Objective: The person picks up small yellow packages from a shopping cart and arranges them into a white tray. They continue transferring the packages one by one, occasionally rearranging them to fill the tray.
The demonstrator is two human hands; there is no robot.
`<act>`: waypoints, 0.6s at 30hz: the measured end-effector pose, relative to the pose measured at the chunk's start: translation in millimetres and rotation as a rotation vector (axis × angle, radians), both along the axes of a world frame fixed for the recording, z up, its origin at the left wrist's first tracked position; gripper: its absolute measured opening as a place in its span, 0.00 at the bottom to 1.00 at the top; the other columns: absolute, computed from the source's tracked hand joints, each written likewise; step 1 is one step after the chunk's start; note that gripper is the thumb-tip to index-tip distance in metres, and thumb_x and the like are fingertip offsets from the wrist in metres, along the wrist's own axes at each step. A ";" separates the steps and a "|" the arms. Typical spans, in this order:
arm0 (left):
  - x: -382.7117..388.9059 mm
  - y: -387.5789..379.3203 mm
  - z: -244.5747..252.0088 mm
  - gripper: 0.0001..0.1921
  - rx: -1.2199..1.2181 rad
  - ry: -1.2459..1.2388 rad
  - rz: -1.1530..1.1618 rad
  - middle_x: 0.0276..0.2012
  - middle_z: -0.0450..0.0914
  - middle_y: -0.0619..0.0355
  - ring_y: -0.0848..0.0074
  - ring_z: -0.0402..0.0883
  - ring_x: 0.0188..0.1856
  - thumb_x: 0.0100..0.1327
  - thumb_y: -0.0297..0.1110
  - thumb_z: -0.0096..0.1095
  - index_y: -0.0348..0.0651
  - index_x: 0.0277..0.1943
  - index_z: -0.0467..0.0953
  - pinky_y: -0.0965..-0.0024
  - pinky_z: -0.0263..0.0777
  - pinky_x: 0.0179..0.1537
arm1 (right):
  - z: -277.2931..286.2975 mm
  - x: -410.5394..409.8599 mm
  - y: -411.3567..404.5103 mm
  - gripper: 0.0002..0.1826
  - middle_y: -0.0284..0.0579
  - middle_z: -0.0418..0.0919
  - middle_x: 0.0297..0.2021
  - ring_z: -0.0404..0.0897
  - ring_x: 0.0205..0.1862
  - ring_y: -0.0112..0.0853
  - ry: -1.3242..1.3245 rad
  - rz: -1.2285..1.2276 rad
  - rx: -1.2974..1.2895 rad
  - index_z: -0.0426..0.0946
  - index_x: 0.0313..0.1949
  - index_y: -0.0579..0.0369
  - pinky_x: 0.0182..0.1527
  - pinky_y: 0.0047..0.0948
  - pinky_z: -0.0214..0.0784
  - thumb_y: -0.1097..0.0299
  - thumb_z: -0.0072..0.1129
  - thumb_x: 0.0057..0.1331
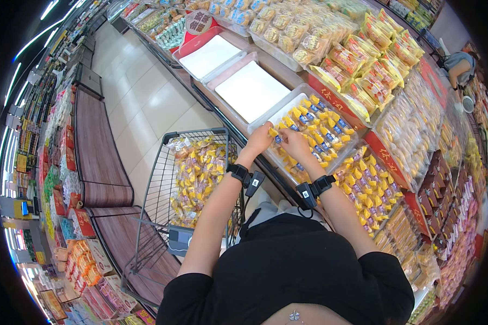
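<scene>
My left hand point(260, 141) is over the near left edge of a clear plastic bin point(257, 129), with its fingertips on one small wrapped snack point(277, 139) in yellow and blue film. At the other side of that snack, my right hand point(296, 144) has its fingers curled in and its fingertips against the wrapper. Rows of the same wrapped snacks point(325, 136) lie in the bin, to the right of and below my hands. A white liner point(286, 109) shows along the bin's far left side. Both wrists wear black straps with small devices.
At my left stands a wire shopping cart point(152, 191) heaped with yellow-wrapped snacks point(197, 174). Two bins with bare white liners point(252, 91) adjoin the snack bin. Purple-and-yellow packs point(368, 187) fill a neighbouring bin. Another person point(459, 69) bends over the display at far right.
</scene>
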State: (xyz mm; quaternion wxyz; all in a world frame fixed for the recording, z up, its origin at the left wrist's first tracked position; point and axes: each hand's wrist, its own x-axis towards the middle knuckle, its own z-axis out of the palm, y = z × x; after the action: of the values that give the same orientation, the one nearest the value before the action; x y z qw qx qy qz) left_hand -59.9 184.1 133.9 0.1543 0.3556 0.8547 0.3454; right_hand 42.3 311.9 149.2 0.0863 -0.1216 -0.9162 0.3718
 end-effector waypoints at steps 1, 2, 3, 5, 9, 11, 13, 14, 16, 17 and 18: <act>0.9 1.4 -1.2 0.18 -0.025 -0.017 0.004 0.36 0.76 0.36 0.48 0.75 0.43 0.53 0.25 0.55 0.42 0.49 0.66 0.53 0.68 0.42 | -1.1 0.9 1.2 0.18 0.49 0.80 0.30 0.79 0.33 0.42 0.011 -0.017 -0.018 0.74 0.43 0.55 0.35 0.38 0.70 0.72 0.59 0.51; 1.3 2.9 -1.7 0.18 -0.051 -0.005 0.012 0.35 0.76 0.37 0.48 0.75 0.42 0.53 0.26 0.55 0.42 0.48 0.66 0.53 0.68 0.41 | -1.6 1.0 2.5 0.16 0.49 0.80 0.30 0.79 0.33 0.42 0.012 -0.023 0.001 0.74 0.42 0.55 0.35 0.38 0.70 0.72 0.58 0.51; 1.4 4.3 -1.6 0.17 -0.080 0.003 0.020 0.34 0.77 0.38 0.48 0.76 0.42 0.53 0.26 0.56 0.43 0.48 0.66 0.53 0.68 0.40 | -1.5 0.6 3.6 0.15 0.49 0.79 0.30 0.79 0.33 0.43 -0.003 -0.038 0.018 0.74 0.41 0.56 0.35 0.38 0.70 0.72 0.57 0.51; 0.9 6.8 -1.1 0.17 -0.115 0.004 -0.001 0.33 0.77 0.39 0.48 0.76 0.41 0.53 0.27 0.56 0.43 0.47 0.66 0.52 0.68 0.40 | -0.2 0.1 4.6 0.13 0.49 0.79 0.30 0.79 0.33 0.43 -0.009 -0.063 0.047 0.74 0.39 0.57 0.35 0.39 0.71 0.73 0.56 0.52; -4.1 11.2 -2.3 0.16 -0.125 -0.002 -0.089 0.34 0.78 0.40 0.48 0.76 0.41 0.54 0.28 0.56 0.44 0.47 0.67 0.53 0.69 0.40 | 6.3 0.3 0.5 0.10 0.51 0.79 0.30 0.78 0.33 0.46 0.121 -0.081 0.173 0.74 0.36 0.58 0.37 0.40 0.70 0.74 0.53 0.53; -7.5 12.5 -4.2 0.17 -0.140 -0.031 -0.101 0.35 0.78 0.40 0.49 0.76 0.42 0.54 0.29 0.58 0.46 0.48 0.67 0.55 0.69 0.41 | 9.7 3.0 -5.9 0.08 0.53 0.79 0.29 0.78 0.33 0.47 0.158 -0.043 0.176 0.75 0.34 0.59 0.38 0.42 0.70 0.74 0.52 0.53; -11.0 12.8 -6.3 0.18 -0.169 -0.094 -0.098 0.37 0.78 0.41 0.50 0.76 0.43 0.54 0.30 0.60 0.46 0.48 0.67 0.57 0.70 0.42 | 11.6 5.0 -15.9 0.08 0.56 0.78 0.29 0.78 0.33 0.50 0.131 0.030 0.076 0.76 0.32 0.61 0.39 0.43 0.70 0.74 0.50 0.54; -12.8 12.2 -7.2 0.19 -0.184 -0.115 -0.107 0.37 0.78 0.41 0.51 0.76 0.43 0.53 0.31 0.61 0.46 0.49 0.67 0.58 0.70 0.43 | 12.0 3.3 -21.3 0.09 0.58 0.78 0.29 0.78 0.34 0.51 0.039 0.025 0.039 0.76 0.32 0.62 0.40 0.44 0.69 0.72 0.49 0.55; -18.6 10.0 -8.3 0.21 -0.212 -0.133 -0.135 0.39 0.78 0.43 0.53 0.77 0.44 0.52 0.31 0.63 0.46 0.50 0.67 0.61 0.70 0.44 | 11.4 -1.9 -29.9 0.12 0.62 0.77 0.30 0.77 0.35 0.52 -0.130 0.018 -0.034 0.77 0.31 0.65 0.42 0.45 0.69 0.69 0.47 0.57; -21.1 9.0 -8.8 0.21 -0.183 -0.183 -0.144 0.39 0.78 0.45 0.56 0.77 0.43 0.53 0.31 0.63 0.47 0.50 0.67 0.62 0.70 0.43 | 10.4 -4.7 -31.7 0.14 0.64 0.77 0.30 0.77 0.36 0.53 -0.181 0.023 -0.052 0.76 0.32 0.66 0.42 0.45 0.69 0.67 0.46 0.58; -23.5 7.8 -9.4 0.20 -0.159 -0.222 -0.153 0.39 0.78 0.47 0.59 0.78 0.41 0.53 0.31 0.63 0.48 0.50 0.68 0.64 0.70 0.43 | 9.0 -7.9 -32.7 0.16 0.65 0.76 0.31 0.77 0.36 0.54 -0.246 0.031 -0.073 0.76 0.32 0.68 0.43 0.45 0.68 0.65 0.44 0.59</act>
State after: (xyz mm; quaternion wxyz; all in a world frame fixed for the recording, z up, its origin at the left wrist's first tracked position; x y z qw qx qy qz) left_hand -83.3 191.9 124.5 0.3014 0.3658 0.8274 0.3012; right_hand 34.4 279.2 158.2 -0.0370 -0.1553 -0.9075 0.3885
